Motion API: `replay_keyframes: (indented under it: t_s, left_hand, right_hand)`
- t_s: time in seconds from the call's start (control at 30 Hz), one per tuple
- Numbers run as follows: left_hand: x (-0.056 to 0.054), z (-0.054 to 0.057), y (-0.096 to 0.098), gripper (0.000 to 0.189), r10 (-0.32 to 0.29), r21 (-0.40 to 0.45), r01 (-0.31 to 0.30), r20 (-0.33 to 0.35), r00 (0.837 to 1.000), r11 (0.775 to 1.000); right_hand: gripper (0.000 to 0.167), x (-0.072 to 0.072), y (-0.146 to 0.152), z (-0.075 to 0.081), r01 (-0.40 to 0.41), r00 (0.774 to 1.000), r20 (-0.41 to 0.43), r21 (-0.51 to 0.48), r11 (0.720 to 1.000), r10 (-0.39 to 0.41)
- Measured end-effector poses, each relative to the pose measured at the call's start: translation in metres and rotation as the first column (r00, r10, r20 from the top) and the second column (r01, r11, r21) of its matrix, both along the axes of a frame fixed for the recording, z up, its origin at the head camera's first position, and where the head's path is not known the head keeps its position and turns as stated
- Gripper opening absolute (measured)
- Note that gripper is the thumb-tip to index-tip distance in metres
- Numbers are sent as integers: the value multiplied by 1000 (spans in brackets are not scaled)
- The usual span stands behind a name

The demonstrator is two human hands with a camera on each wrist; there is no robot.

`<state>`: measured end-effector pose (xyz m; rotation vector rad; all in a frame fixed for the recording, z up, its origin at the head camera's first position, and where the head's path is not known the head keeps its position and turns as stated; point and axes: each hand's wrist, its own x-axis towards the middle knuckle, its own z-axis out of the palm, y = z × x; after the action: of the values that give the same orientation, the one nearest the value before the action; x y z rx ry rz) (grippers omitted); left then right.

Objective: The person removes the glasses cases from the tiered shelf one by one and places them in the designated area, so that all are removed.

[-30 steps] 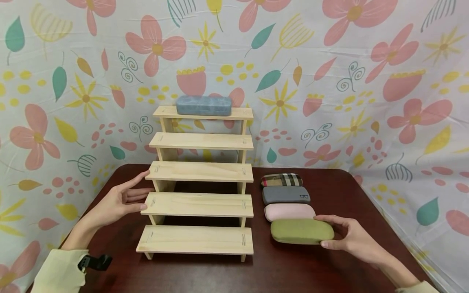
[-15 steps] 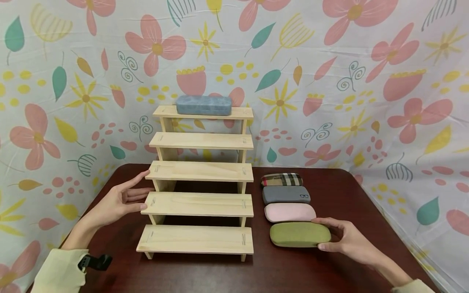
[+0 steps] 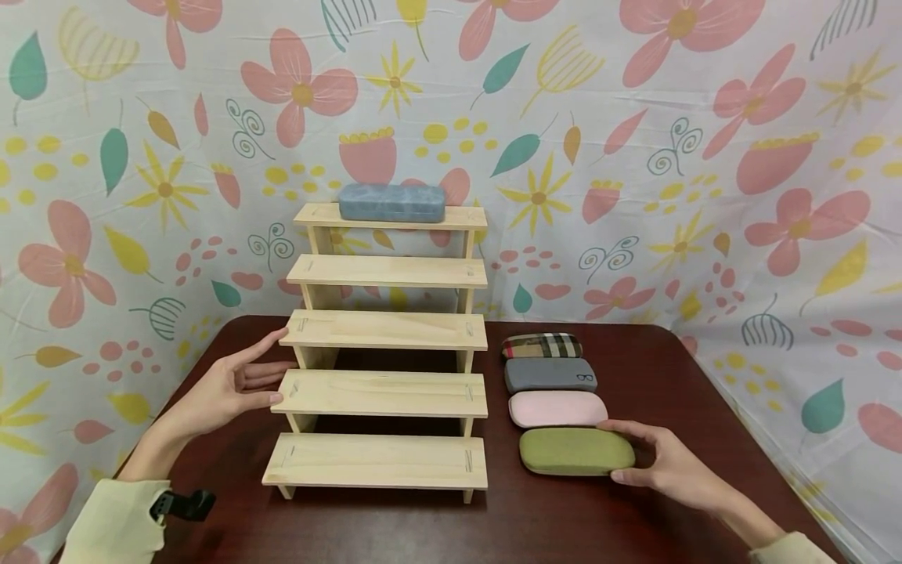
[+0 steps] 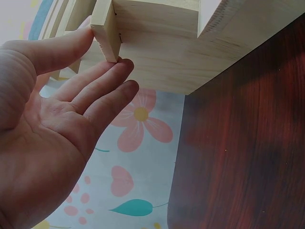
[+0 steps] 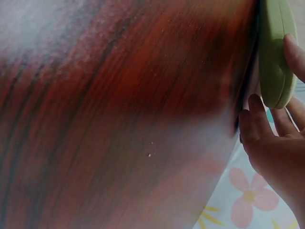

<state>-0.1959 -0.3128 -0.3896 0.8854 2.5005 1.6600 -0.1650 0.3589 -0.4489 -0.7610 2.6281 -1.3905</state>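
In the head view a stepped wooden stand [image 3: 380,392] rises in several shelves. My left hand [image 3: 218,395] holds its left side; the left wrist view has the thumb and fingers [image 4: 112,90] on either side of a shelf board [image 4: 106,24]. To the right of the stand, my right hand [image 3: 669,466] grips the right end of a green glasses case [image 3: 578,452] between thumb and fingers. Its end also shows in the right wrist view, the green case [image 5: 276,62] being partly cut off by the frame. A blue glasses case [image 3: 391,204] lies on the top shelf.
Behind the green case, a pink case [image 3: 558,409], a grey case [image 3: 543,374] and a plaid case [image 3: 539,345] lie in a column on the dark red table [image 3: 507,525]. Flower-patterned cloth [image 3: 599,117] hangs behind and beside the table.
The green case has come slightly nearer and left with my right hand, showing more of the pink case. Over the last half second it hardly moves. My left hand stays put.
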Motion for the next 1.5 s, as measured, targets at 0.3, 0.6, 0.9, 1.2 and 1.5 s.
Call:
replay_keyframes:
  t_s: [0.3,0.6,0.9,1.2,1.5]
  left_hand:
    - [0,0,0,94,-4,14,4,15,1000,1000]
    - [0,0,0,94,1,12,-1,-2,1000,1000]
    - [-1,-2,-1,94,0,22,0,22,1000,1000]
    - [-1,-2,-1,95,4,22,-5,17,1000,1000]
    - [0,-1,0,94,-7,31,6,12,1000,999]
  right_hand:
    - [61,-5,5,-6,-77,997,26,-37,996,78]
    - [63,-8,6,-9,-71,997,21,-56,996,72]
    - [64,-9,6,-7,-55,997,43,-29,998,56]
    - [65,-11,7,-8,-46,998,29,-6,999,46]
    - [66,-11,3,-11,-40,999,-3,-18,999,40]
